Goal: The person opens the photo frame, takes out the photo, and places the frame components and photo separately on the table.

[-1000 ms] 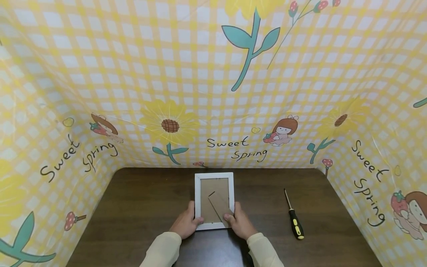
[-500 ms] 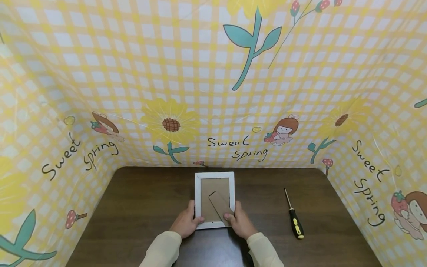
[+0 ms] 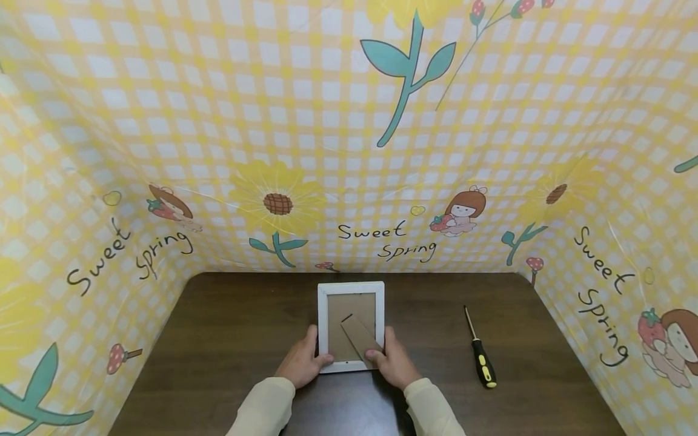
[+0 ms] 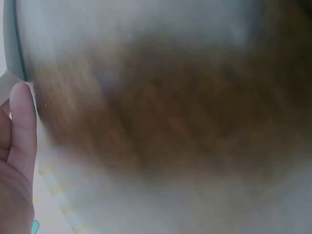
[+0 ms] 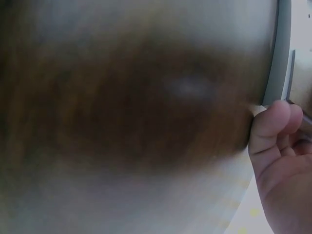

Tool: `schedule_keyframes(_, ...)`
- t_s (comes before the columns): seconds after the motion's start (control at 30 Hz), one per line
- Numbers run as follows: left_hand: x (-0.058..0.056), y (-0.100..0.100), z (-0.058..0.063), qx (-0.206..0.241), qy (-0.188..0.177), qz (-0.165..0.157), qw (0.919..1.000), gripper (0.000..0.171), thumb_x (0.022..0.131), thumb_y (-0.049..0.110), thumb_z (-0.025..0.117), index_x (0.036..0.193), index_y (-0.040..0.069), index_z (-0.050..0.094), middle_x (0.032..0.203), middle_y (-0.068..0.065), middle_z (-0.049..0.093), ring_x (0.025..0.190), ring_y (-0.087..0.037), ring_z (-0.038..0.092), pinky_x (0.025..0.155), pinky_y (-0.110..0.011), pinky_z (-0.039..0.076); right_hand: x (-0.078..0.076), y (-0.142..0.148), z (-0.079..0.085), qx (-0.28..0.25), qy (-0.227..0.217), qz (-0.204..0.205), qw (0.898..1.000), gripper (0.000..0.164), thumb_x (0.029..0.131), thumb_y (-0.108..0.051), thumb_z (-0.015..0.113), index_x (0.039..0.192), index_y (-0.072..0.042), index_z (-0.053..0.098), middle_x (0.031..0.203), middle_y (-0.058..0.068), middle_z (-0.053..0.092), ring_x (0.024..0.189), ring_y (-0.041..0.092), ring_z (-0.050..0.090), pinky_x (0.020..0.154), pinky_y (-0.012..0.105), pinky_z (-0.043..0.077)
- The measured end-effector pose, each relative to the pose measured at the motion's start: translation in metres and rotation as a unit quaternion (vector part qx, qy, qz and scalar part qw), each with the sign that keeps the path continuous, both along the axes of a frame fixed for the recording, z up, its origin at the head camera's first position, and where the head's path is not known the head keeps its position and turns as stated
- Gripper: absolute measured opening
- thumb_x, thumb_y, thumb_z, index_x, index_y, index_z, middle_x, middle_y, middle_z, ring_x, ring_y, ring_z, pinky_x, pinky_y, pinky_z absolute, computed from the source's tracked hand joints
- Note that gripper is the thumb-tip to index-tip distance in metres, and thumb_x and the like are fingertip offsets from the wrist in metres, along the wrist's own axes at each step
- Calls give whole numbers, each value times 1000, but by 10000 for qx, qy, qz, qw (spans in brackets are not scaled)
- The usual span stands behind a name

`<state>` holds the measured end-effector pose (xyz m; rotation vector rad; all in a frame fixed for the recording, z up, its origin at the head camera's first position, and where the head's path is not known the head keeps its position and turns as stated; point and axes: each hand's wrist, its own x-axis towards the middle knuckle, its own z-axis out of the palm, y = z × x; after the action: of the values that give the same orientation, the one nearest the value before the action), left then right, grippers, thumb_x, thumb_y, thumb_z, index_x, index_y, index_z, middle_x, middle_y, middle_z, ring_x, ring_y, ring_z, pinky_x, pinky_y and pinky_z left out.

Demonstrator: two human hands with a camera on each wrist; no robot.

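Note:
A white picture frame (image 3: 324, 321) with a brown backing board (image 3: 337, 345) is held between both hands, its back facing up in the head view. My left hand (image 3: 302, 361) grips the lower left side, thumb over the border. On the lower right side my right hand (image 3: 396, 362) grips the frame, its thumb lying on the end of the brown easel stand (image 3: 360, 332). That stand runs slantwise across the backing, its edge slightly lifted. In the left wrist view the left hand (image 4: 19, 156) shows at the frame's edge; the right hand (image 5: 280, 161) does likewise in the right wrist view.
A black and yellow screwdriver (image 3: 483, 363) lies to the right on the dark wooden table (image 3: 234, 327), its tip pointing away. Yellow checked cloth (image 3: 354, 181) with printed flowers stands as walls behind and on both sides of the table.
The easel stand has lifted a little from the backing near the right thumb, and its face shows more plainly. Both hands keep their grip on the frame, and the screwdriver lies in place.

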<state>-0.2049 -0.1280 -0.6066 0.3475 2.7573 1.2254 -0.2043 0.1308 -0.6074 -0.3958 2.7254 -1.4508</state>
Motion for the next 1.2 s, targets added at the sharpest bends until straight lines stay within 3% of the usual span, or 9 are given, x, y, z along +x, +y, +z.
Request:
schedule_keyframes(0.8,-2,1,3,-348,323,196,9987,47,86,29,81,111,10,46,85,-2,61,77,-19,59,71,-45,48,-4,-1,-1,66,329,-19,9994,46,91,-14,75,123,-4,43,108,14,65,102,28,61,89,51,47)
schedule_keyframes(1.2,-3,6,5,-416,394,357,9977,64,83,27,84,131,3,48,104,-11,69,95,-30,66,82,-52,50,-8,-1,-3,60,517,10,9986,51,87,-11,78,125,-4,43,108,15,67,104,29,63,91,51,48)
